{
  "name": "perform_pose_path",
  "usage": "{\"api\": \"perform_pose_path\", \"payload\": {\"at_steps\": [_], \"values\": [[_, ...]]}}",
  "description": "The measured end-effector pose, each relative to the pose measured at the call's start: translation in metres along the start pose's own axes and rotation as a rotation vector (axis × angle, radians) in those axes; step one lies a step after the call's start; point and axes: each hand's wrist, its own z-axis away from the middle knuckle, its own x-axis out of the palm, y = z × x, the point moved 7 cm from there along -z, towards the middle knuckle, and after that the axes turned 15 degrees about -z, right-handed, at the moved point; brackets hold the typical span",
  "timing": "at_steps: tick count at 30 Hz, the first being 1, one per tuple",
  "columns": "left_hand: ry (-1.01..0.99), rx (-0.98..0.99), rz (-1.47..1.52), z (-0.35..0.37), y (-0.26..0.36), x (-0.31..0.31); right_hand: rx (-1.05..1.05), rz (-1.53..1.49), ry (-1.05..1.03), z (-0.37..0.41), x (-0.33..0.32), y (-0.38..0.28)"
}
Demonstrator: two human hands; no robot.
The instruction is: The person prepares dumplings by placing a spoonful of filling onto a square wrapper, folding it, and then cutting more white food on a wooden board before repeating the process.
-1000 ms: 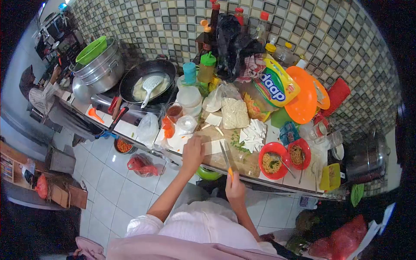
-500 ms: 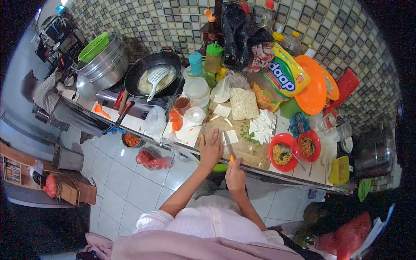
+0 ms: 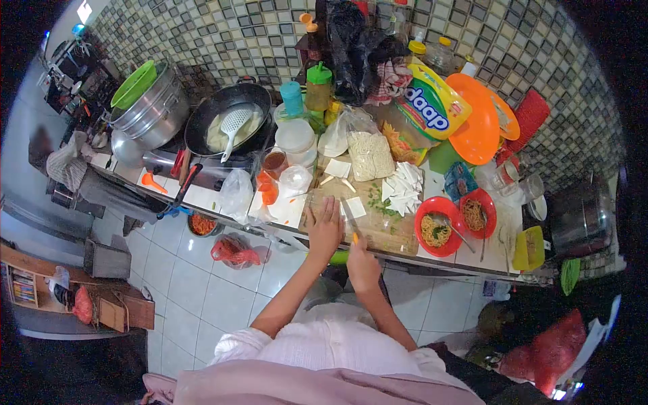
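My left hand (image 3: 325,226) lies flat on the wooden cutting board (image 3: 391,235), fingers stretched out, close to the knife's left side. In my right hand (image 3: 364,266) is a knife (image 3: 349,219) with an orange handle, its blade pointing away from me over the board. Beside the blade rests a thin white square piece (image 3: 354,207). Another white square (image 3: 337,169) and a few narrow strips lie farther back. Chopped green bits (image 3: 383,202) are scattered near a heap of white strips (image 3: 403,189). Whatever is under my left palm stays hidden.
Two red bowls of noodles (image 3: 439,251) stand right of the board. Behind it sits a clear bag of dried noodles (image 3: 370,156). On the left, a black wok (image 3: 196,128) holds a white slotted spatula (image 3: 235,123). Another person (image 3: 71,162) stands at far left.
The view has shifted slightly, so the counter sits a little farther left. My right hand has turned a little and the knife handle shows less. My left hand stays flat on the board.
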Motion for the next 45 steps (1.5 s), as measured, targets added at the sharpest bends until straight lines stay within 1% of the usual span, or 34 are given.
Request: {"api": "perform_pose_path", "payload": {"at_steps": [1,2,4,5,7,8,10,11,12,13,15,16,18,19,20,21,22,24,25,27,28,30,31,32,34,35,36,37,38,40,41,43,44,45], "values": [[0.002,-0.001,-0.002,0.000,-0.001,0.002,0.066,0.035,-0.025,0.007,0.000,0.009],[0.007,0.005,-0.016,0.001,0.000,0.003,0.064,0.034,-0.025,0.013,-0.002,0.014],[0.013,0.010,-0.028,0.001,-0.001,0.004,0.178,0.091,-0.166,0.029,0.000,0.031],[0.014,0.019,-0.023,0.001,-0.001,0.003,0.178,0.092,-0.167,0.037,-0.006,0.032],[0.015,0.026,-0.015,0.002,-0.001,-0.002,0.171,0.042,-0.150,0.051,-0.023,0.029],[-0.018,0.060,0.013,0.003,-0.002,-0.003,0.171,0.044,-0.149,0.054,-0.031,0.029],[-0.050,0.096,0.041,0.005,-0.005,-0.010,0.093,-0.051,-0.124,0.055,-0.044,0.025],[-0.081,0.128,0.108,0.008,-0.006,-0.014,0.093,-0.051,-0.124,0.054,-0.046,0.029],[-0.114,0.161,0.174,0.012,-0.006,-0.017,0.079,-0.112,-0.070,0.053,-0.052,0.031],[-0.116,0.161,0.174,0.017,-0.009,-0.020,0.065,-0.172,-0.018,0.052,-0.058,0.034],[-0.155,0.284,0.204,0.024,-0.006,-0.026,0.052,-0.205,0.020,0.049,-0.063,0.040],[-0.154,0.285,0.204,0.023,-0.008,-0.033,0.036,-0.239,0.060,0.048,-0.067,0.042],[-0.210,0.458,0.141,0.025,-0.003,-0.041,0.014,-0.299,0.079,0.044,-0.073,0.041],[-0.207,0.461,0.140,0.026,-0.009,-0.034,-0.006,-0.358,0.096,0.042,-0.077,0.039],[-0.219,0.456,0.266,0.027,-0.015,-0.020,-0.025,-0.416,0.114,0.040,-0.082,0.036],[-0.231,0.450,0.392,0.020,-0.014,-0.027,-0.025,-0.417,0.119,0.039,-0.085,0.034],[-0.229,0.455,0.392,0.015,-0.010,-0.033,-0.019,-0.453,0.132,0.037,-0.088,0.031],[-0.145,-0.037,0.617,-0.007,-0.027,-0.045,-0.012,-0.492,0.149,0.034,-0.089,0.029],[-0.146,-0.033,0.617,-0.014,-0.022,-0.035,-0.035,-0.499,0.170,0.034,-0.090,0.028],[0.086,0.160,0.430,-0.024,-0.003,-0.032,-0.055,-0.502,0.191,0.034,-0.090,0.027],[0.088,0.158,0.435,-0.024,0.002,-0.030,-0.051,-0.497,0.166,0.034,-0.087,0.026],[-0.074,0.415,0.271,-0.018,0.030,-0.017,-0.050,-0.483,0.145,0.033,-0.085,0.026],[0.033,0.336,0.282,-0.020,0.025,-0.021,-0.043,-0.479,0.141,0.034,-0.082,0.027],[0.036,0.340,0.284,-0.024,0.024,-0.016,-0.033,-0.478,0.138,0.035,-0.079,0.029],[0.035,0.232,0.373,-0.034,0.013,-0.005,-0.019,-0.469,0.120,0.037,-0.075,0.035],[0.036,0.232,0.373,-0.033,0.013,-0.002,0.034,-0.455,0.065,0.036,-0.070,0.039],[-0.015,0.223,0.312,-0.035,0.014,0.004,0.083,-0.440,0.009,0.036,-0.065,0.044],[-0.063,0.215,0.249,-0.037,0.014,0.008,0.077,-0.439,0.011,0.034,-0.065,0.045],[-0.059,0.214,0.248,-0.040,0.015,0.011,0.051,-0.456,0.038,0.033,-0.065,0.046],[-0.227,0.249,0.198,-0.042,0.020,0.027,0.025,-0.475,0.065,0.031,-0.063,0.049],[-0.224,0.250,0.197,-0.043,0.019,0.028,0.030,-0.446,0.066,0.029,-0.062,0.053],[-0.517,0.158,0.324,-0.047,0.019,0.022,0.030,-0.417,0.071,0.025,-0.063,0.053],[-0.513,0.160,0.324,-0.054,0.018,0.008,-0.018,-0.444,0.123,0.024,-0.068,0.048],[-0.579,0.096,0.358,-0.063,0.010,-0.004,-0.066,-0.471,0.176,0.023,-0.072,0.044]]}}
